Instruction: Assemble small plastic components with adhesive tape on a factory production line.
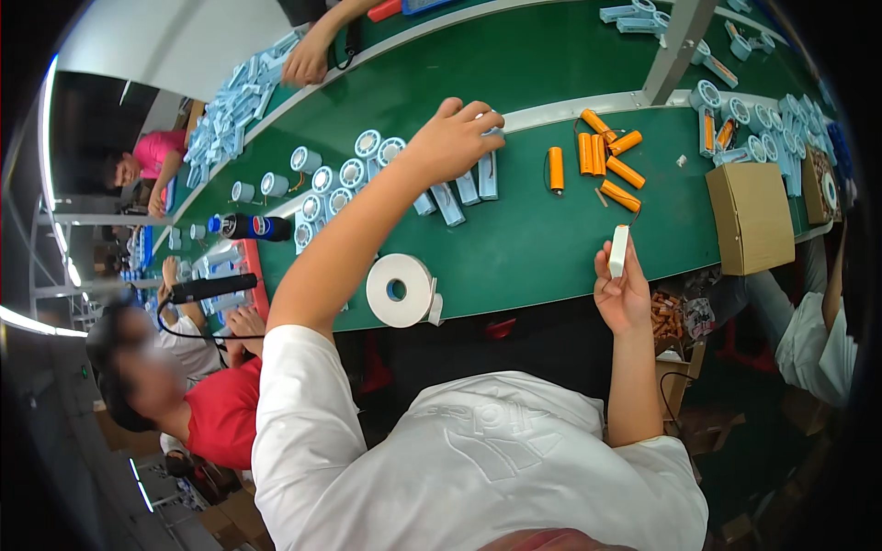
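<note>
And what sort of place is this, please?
Probably a factory assembly workshop: the long green workbench holds many similar light-blue casings and loose orange cylinders that look like batteries.

Bright white tube lights (46, 326) glare along the left side. The green table (533, 234) is evenly lit with faint shadows; the white shirt (514, 459) looks bright, while the space beneath the table (459, 354) sinks into dimness. Straight edges bend, the rim fades to black, and a person's head (152, 376) on the left is blurred.
</note>
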Motion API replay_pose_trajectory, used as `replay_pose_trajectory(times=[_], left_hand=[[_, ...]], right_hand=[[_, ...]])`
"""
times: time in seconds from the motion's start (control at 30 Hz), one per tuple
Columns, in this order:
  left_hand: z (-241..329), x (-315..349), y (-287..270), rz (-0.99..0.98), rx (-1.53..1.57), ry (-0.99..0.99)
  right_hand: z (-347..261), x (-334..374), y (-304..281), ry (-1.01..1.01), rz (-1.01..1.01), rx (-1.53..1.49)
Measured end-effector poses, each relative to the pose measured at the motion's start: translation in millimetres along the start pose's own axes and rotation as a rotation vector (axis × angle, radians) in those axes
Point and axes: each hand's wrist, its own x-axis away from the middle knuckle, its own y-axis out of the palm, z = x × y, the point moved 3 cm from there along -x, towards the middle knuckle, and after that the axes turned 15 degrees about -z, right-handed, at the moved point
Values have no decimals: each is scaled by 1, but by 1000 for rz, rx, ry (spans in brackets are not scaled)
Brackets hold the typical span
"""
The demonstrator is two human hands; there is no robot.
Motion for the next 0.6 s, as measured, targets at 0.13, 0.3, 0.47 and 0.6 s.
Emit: replay_pose_trajectory(times=[0.13, 0.3, 0.47, 0.6], left_hand=[[-16, -3, -8, 15, 55, 170], [-26, -6, -7, -102, 73, 279], [-23, -11, 8, -10, 76, 325], [-10, -23, 10, -14, 78, 284]], right_hand=[[-9, 13, -15, -14, -4, -56], [-15, 13, -23, -18, -21, -26], [-26, 6, -23, 247, -115, 78], [-34, 5, -28, 310, -105, 107]])
